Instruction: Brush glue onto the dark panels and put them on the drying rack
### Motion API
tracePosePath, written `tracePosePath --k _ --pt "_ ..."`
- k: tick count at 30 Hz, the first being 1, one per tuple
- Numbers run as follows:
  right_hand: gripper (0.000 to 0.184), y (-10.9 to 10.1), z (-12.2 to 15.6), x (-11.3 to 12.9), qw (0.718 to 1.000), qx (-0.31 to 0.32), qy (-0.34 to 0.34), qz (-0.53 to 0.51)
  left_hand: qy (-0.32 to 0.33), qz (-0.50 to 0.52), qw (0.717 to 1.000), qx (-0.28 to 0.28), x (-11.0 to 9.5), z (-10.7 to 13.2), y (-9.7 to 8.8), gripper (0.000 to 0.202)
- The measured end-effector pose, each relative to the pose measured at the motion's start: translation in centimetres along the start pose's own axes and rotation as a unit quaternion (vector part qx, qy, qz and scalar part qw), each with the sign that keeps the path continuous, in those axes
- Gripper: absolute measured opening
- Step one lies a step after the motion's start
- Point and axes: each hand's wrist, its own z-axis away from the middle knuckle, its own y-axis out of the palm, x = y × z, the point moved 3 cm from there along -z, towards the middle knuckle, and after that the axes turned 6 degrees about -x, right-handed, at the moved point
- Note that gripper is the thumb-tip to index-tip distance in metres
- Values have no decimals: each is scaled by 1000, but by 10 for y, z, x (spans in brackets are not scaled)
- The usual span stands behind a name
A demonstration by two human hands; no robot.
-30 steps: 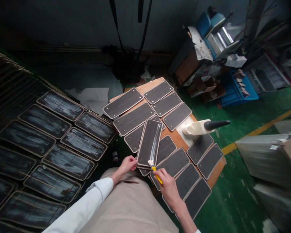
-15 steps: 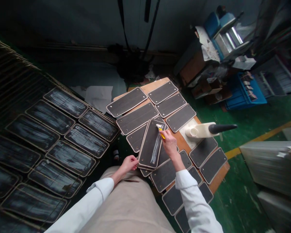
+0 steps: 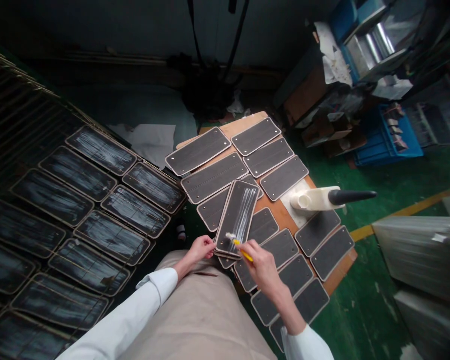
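A dark rectangular panel with a pale rim [image 3: 237,218] lies on top of a small stack at the near edge of a wooden board [image 3: 247,123]. White glue streaks run along its length. My left hand [image 3: 200,248] pinches the stack's near left corner. My right hand [image 3: 260,267] grips a small yellow-handled brush [image 3: 238,244], its white bristles touching the panel's near end. Several more dark panels [image 3: 273,157] lie side by side on the board around it.
A white glue bottle with a black nozzle [image 3: 326,198] lies on its side on the board's right. At left, several panels smeared with white glue [image 3: 112,236] lie on wire racks. Blue crates [image 3: 388,137] and clutter stand at the back right on the green floor.
My right hand has drawn the brush from the panel's far end back to its near end, leaving more white streaks. My left hand stays on the corner.
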Motion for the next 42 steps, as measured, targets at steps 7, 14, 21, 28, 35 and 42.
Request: tracePosePath --k 7,14,21,28,35,42 --pt "24 -30 -124 -57 978 -175 -2 111 9 5 1000 -4 3 -1 1 39" --pt "21 -4 -101 -42 986 -91 -5 140 -2 18 1000 -14 10 -8 1 34" --pt "17 15 -1 14 996 70 -12 46 1 25 1000 -10 7 -7 -1 32" --pt "20 -23 -101 -26 989 -100 6 105 -2 23 1000 -10 6 -4 -1 35" --pt "22 1 -118 -30 984 -90 -15 152 7 37 999 -8 10 -6 -2 34" --pt "20 27 -14 22 996 81 -4 25 4 34 999 -6 4 -4 -5 32"
